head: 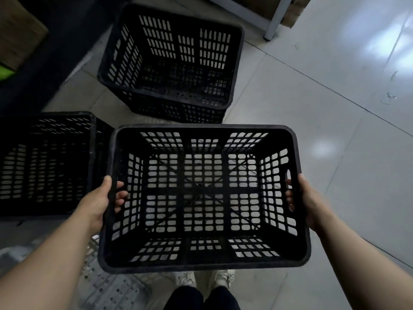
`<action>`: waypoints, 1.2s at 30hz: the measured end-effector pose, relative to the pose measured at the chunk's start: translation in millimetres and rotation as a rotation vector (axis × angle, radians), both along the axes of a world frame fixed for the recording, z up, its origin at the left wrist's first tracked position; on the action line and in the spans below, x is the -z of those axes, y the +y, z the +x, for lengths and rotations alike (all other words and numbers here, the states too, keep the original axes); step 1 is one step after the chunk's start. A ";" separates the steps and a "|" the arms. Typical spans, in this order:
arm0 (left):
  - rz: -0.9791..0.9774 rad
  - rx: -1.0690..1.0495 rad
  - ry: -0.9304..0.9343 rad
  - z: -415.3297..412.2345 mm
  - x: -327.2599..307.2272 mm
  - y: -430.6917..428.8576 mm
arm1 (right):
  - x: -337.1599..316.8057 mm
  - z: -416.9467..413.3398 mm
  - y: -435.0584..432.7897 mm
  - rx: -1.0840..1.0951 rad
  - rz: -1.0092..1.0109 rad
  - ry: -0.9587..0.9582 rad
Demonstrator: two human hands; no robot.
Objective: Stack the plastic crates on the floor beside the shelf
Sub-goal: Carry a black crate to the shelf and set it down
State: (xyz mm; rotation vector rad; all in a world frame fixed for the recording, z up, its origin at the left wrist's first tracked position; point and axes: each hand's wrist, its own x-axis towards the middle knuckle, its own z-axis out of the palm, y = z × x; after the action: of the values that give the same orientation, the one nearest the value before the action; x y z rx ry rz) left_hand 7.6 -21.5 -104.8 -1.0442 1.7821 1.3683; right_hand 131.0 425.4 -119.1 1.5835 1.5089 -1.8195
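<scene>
I hold a black slotted plastic crate [204, 264] level above the floor, open side up. My left hand [98, 202] grips its left wall, fingers curled inside over the rim. My right hand [309, 200] grips its right wall with fingertips through the handle slot. Ahead on the tiles stands a stack of black crates [156, 86], one nested in another, beside the grey shelf leg [273, 21]. Another black crate [44, 162] stands at the left, apart from the held one.
A pale perforated crate or panel [107, 285] lies on the floor at lower left. Dark shelving with cardboard boxes [17, 30] fills the upper left. My feet in white shoes [203, 278] are below the held crate. Light tiled floor [335, 108] spreads to the right.
</scene>
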 end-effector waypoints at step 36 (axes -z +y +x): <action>0.247 0.888 0.254 108.4 -397.1 404.1 | -408.2 412.0 117.9 0.994 0.311 0.162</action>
State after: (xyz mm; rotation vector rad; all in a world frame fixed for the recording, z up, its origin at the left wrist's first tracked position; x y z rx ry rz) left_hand 116.0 382.7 292.3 0.0956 1.8374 1.1089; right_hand 543.0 543.3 289.1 2.7299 1.1646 -2.2748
